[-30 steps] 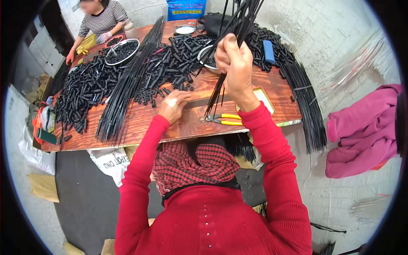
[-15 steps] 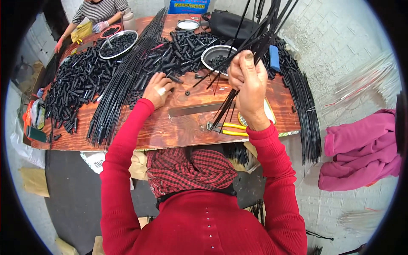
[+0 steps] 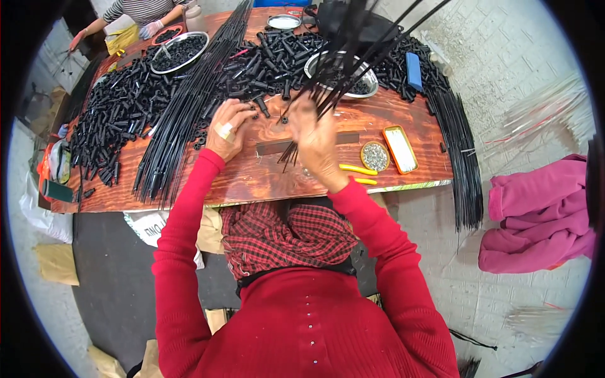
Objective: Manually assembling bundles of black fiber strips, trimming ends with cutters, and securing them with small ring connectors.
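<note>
Your right hand [image 3: 317, 146] is closed around a bundle of thin black rods [image 3: 353, 60], gripped near their lower ends; the rods fan up and away over the far half of the table [image 3: 252, 183], and their short lower tips stick out just below your fist. Your left hand [image 3: 230, 129] rests palm-down on the table with fingers curled at the edge of the pile of small black tubes [image 3: 271, 60]; whether a tube is pinched between the fingertips cannot be told from this view.

State of the work, as a judgement: early to middle. No fitted tubes are visible on the rods in your grip. Stock left is large: the tube pile covers most of the far and left side of the table, a long sheaf of loose rods [image 3: 189, 113] lies diagonally to the left of your left hand, and another sheaf [image 3: 463, 157] hangs over the right end of the table. A metal bowl [image 3: 343, 85] sits behind the raised bundle, its contents partly hidden.

Also on the table near your right hand: yellow-handled pliers [image 3: 359, 170], a small round tin [image 3: 375, 155] and an orange-rimmed tray [image 3: 401, 148]. A second person [image 3: 135, 16] works at the far left corner beside another bowl [image 3: 178, 51].
</note>
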Tool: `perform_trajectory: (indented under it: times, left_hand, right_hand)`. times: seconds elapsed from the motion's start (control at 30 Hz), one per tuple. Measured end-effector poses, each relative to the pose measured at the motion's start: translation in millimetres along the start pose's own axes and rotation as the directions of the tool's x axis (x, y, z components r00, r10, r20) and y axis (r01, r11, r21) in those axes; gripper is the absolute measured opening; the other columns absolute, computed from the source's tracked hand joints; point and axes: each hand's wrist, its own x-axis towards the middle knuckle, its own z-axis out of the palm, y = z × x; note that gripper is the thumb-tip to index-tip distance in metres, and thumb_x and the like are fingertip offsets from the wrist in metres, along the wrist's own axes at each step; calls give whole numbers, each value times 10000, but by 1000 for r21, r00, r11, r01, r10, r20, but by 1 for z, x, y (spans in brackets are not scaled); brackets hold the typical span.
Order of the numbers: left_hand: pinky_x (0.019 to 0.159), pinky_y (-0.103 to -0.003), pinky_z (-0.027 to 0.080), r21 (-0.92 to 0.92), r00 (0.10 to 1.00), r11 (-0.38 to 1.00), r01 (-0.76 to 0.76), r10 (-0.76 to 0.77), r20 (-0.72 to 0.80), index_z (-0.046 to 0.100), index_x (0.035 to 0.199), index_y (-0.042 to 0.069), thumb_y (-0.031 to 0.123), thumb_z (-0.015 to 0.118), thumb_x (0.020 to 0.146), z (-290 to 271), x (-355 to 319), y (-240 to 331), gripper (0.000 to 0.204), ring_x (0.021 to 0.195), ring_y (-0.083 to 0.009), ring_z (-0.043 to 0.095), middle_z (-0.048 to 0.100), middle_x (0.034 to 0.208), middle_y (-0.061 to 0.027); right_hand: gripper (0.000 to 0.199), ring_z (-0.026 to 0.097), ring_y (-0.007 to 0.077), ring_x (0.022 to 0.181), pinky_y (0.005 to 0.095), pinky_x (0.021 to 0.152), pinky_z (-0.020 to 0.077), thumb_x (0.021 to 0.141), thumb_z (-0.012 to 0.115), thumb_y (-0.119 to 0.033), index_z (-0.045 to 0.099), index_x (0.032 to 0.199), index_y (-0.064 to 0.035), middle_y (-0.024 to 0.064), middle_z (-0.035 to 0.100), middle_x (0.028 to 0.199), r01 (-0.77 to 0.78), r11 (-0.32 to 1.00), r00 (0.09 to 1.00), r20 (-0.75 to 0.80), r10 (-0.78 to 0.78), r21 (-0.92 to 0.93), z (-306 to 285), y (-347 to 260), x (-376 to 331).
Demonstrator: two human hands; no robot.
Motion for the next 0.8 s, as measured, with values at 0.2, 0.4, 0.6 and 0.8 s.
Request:
perform_trajectory:
  times: [0.2, 0.4, 0.6, 0.8]
  left_hand:
    - [988, -461, 463, -173, 999, 985, 12, -18, -32, 654, 1030, 29, -48, 627, 785, -15, -20, 45, 259, 1121, -370, 584, 659, 1080, -126]
    - [926, -377, 495, -283, 987, 953, 110, -138, -80, 670, 1058, 26, -124, 579, 785, -22, -49, 75, 325, 1016, -329, 627, 652, 1022, -140]
    - [859, -288, 505, -624, 808, 541, 564, -516, 284, 672, 1084, -12, 48, 557, 951, -86, -78, 149, 186, 911, -143, 642, 692, 967, -86]
    - [801, -306, 530, -809, 825, 182, 559, -27, 564, 658, 1110, -48, 75, 621, 951, -138, -57, 227, 205, 897, -173, 662, 681, 957, -117]
  right_hand:
    - [271, 407, 54, 590, 215, 534, 367, 1059, 479, -331, 500, 1003, -66, -35, 413, 704, -136, 987, 982, 146, 123, 85, 2, 6, -14]
    - [207, 423, 57, 591, 227, 552, 394, 1070, 460, -260, 530, 1087, -66, -55, 411, 712, 108, 965, 994, 18, -107, -238, -1, 30, -42]
    - [191, 317, 17, 546, 199, 467, 263, 1067, 465, -273, 477, 1003, -94, -93, 348, 706, -348, 933, 905, 290, 309, 90, 1, -70, -49]
    - [256, 434, 30, 605, 198, 513, 345, 1061, 476, -284, 538, 998, -44, -30, 480, 741, -198, 891, 838, 401, 370, -408, -29, -126, -74]
